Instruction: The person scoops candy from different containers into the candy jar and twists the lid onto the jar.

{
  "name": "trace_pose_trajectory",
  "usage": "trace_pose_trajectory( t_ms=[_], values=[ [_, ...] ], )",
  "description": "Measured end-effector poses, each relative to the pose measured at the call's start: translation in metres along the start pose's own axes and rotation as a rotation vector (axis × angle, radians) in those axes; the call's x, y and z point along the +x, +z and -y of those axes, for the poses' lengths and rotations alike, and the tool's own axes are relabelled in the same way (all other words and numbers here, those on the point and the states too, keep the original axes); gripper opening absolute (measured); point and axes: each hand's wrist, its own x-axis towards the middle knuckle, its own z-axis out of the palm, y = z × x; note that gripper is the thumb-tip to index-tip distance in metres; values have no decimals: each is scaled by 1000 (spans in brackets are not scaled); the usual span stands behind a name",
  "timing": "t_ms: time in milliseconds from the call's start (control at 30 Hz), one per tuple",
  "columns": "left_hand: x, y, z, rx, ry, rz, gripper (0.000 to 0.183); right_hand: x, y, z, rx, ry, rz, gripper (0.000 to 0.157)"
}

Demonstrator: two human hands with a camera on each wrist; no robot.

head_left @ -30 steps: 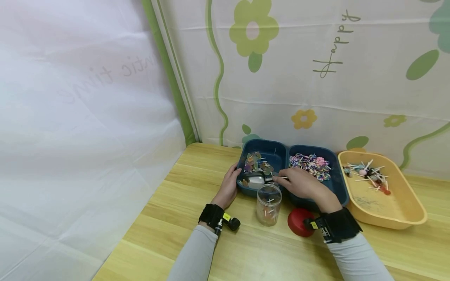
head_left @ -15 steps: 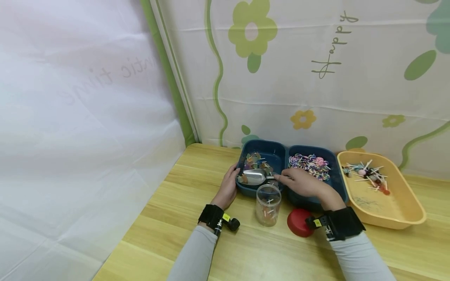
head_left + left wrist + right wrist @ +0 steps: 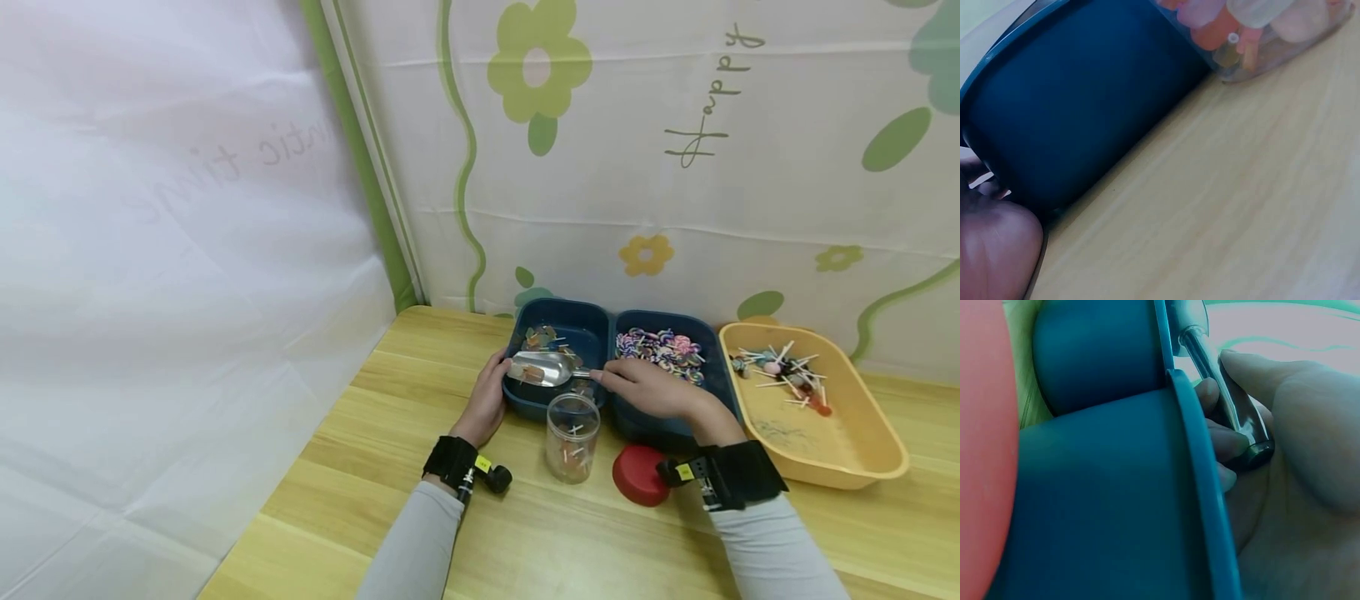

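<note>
My right hand grips the handle of a metal scoop, its fingers curled round it in the right wrist view. Over the left dark blue bin, the scoop's bowl holds some orange-brown candy and its tip is near my left thumb. My left hand holds that bin's left side, thumb at the rim; its fingers are partly hidden in the left wrist view. Lollipops lie in the bin behind the scoop. Just in front stands a clear jar, lidless, with a few lollipops inside.
A red lid lies right of the jar, below my right wrist. The second blue bin holds swirl lollipops. Further right, a yellow bin contains stick lollipops. A printed curtain hangs behind the wooden table.
The scoop has risen out of the candy in the left bin, its bowl now above the rim. My right hand has shifted slightly right. My left hand stays put.
</note>
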Motion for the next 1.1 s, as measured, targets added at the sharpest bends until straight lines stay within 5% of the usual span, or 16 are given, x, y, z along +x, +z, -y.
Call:
trace_pose_trajectory(
  t_ms=[600, 1100],
  values=[
    [-2, 2, -2, -13, -4, -6, 47, -6, -8, -5, -13, 44, -69, 38],
    [-2, 0, 0, -17, -21, 6, 48, -49, -51, 22, 83, -29, -166, 36]
  ],
)
